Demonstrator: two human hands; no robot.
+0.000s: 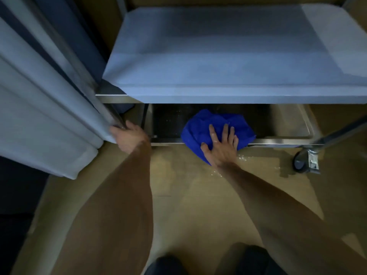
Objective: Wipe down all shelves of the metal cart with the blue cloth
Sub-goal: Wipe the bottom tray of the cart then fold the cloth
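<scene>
Our right hand (221, 144) presses flat, fingers spread, on the blue cloth (216, 131) at the front edge of the cart's bottom shelf (288, 124). Our left hand (129, 136) grips the cart's upright post (113, 114).

Nothing here can be read: no words, labels, brand marks or numbers show on any surface from where I stand.
</scene>
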